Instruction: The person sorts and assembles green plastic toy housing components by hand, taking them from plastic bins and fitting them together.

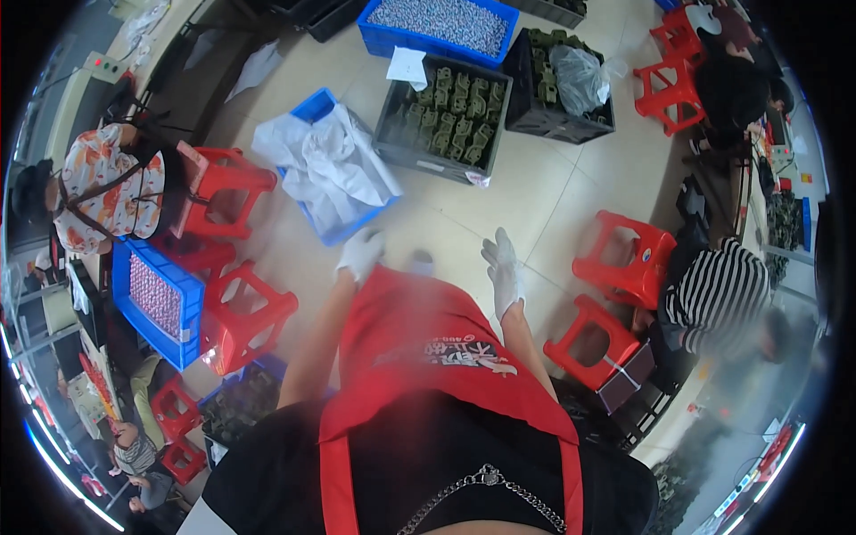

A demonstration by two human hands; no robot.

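Observation:
My left hand point(361, 253), in a white glove, hangs beside my red apron point(410, 330) with its fingers loosely bent and nothing visible in them. It is nearest to the lower corner of a blue bin point(334, 237) draped with a crumpled white sheet point(330, 160); I cannot tell whether it touches the bin. My right hand point(504, 269), also in a white glove, is held out over the tiled floor with its fingers spread, holding nothing. Ahead stands a dark crate point(430, 162) with rows of dark green moulded parts point(459, 111).
A blue bin of small beads or pellets point(437, 25) and a black crate point(557, 129) with a clear plastic bag point(580, 78) stand farther ahead. Red stools point(234, 192) line the left; more red stools point(627, 259) stand right. Seated people work at benches on both sides.

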